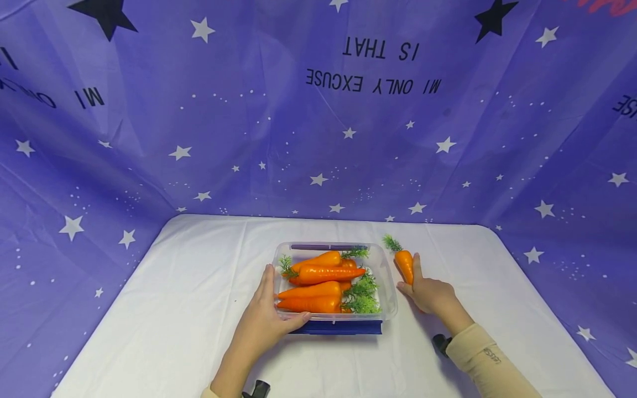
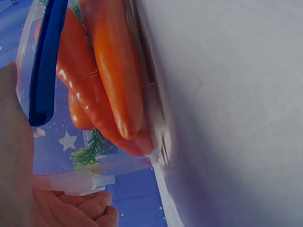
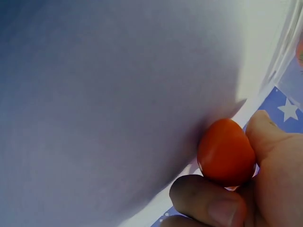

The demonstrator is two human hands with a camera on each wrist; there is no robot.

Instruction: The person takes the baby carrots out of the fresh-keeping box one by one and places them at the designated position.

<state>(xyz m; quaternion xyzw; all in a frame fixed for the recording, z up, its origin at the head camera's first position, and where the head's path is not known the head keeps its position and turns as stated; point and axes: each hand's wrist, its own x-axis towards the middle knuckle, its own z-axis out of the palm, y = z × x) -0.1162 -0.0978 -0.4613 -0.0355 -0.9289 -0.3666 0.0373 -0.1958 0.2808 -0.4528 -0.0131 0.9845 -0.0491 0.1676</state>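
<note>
Just right of the clear box [image 1: 390, 283], the right hand [image 1: 433, 293] grips, between thumb and fingers, a carrot [image 1: 405, 265] that looks light, stiff and slick, best held round its thick body. The left hand [image 1: 266, 319] clasps the box's near-left corner.

In the head view's lower right, we are losing part of a carrot [image 1: 404, 263] behind the right hand [image 1: 434, 294]; the bottom edge is cutting off the left sleeve [image 1: 209, 393], the top edge red writing [image 1: 617, 6].
</note>
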